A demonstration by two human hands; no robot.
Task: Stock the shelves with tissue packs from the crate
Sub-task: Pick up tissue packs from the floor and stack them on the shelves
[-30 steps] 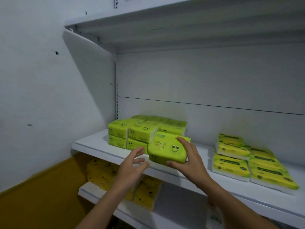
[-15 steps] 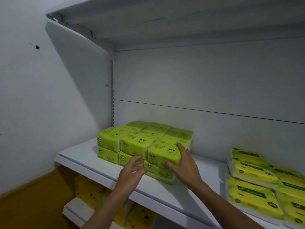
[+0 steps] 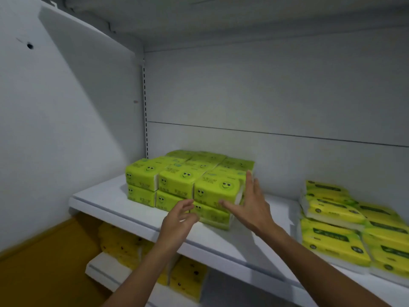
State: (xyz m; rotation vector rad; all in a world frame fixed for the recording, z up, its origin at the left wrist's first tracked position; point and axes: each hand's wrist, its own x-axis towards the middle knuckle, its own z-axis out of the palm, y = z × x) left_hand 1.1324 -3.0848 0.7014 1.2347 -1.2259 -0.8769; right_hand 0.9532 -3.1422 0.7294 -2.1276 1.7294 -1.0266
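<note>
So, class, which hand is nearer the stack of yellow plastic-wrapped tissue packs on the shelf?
Right. The right hand lies left of the yellow plastic-wrapped tissue packs, with bare white shelf between them; the left hand sits further left.

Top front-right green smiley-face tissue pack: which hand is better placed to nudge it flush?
Right, probably. The right hand lies open along the right end of that lime-green plastic-wrapped tissue pack, thumb at its front. The left hand hangs lower, fingers loosely curled.
</note>
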